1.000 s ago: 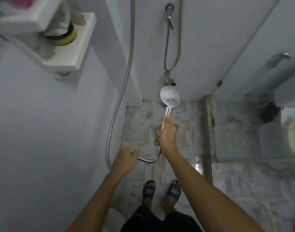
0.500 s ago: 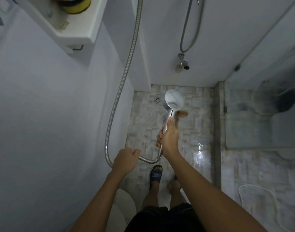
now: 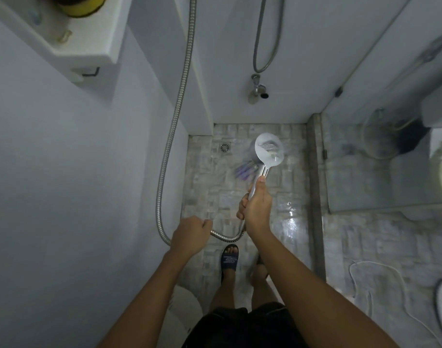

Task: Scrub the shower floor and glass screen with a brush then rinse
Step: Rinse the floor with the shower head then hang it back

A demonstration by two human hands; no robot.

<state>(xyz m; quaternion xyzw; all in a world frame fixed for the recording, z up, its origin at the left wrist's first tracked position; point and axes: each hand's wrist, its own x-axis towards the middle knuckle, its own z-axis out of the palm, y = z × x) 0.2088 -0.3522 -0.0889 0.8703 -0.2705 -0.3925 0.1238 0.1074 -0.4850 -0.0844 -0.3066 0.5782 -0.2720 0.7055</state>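
My right hand (image 3: 256, 205) grips the chrome handle of a round shower head (image 3: 269, 149), held out over the tiled shower floor (image 3: 214, 187). Blurred bluish streaks show just below the head, to its left. My left hand (image 3: 191, 233) is closed around the metal hose (image 3: 176, 126) where it loops low beside the left wall. The glass screen (image 3: 380, 172) stands on the right, along the raised kerb. No brush is clearly visible.
A floor drain (image 3: 225, 147) sits in the far left corner. A wall tap (image 3: 258, 89) with a second hose is on the back wall. A white shelf (image 3: 89, 43) with a yellow container juts from the upper left. My sandalled feet (image 3: 230, 258) stand on wet tiles.
The view has tilted downward, so more floor shows. My right hand still holds the shower head over the tiles, and blurred streaks have appeared beside it. My left hand stays on the hose.
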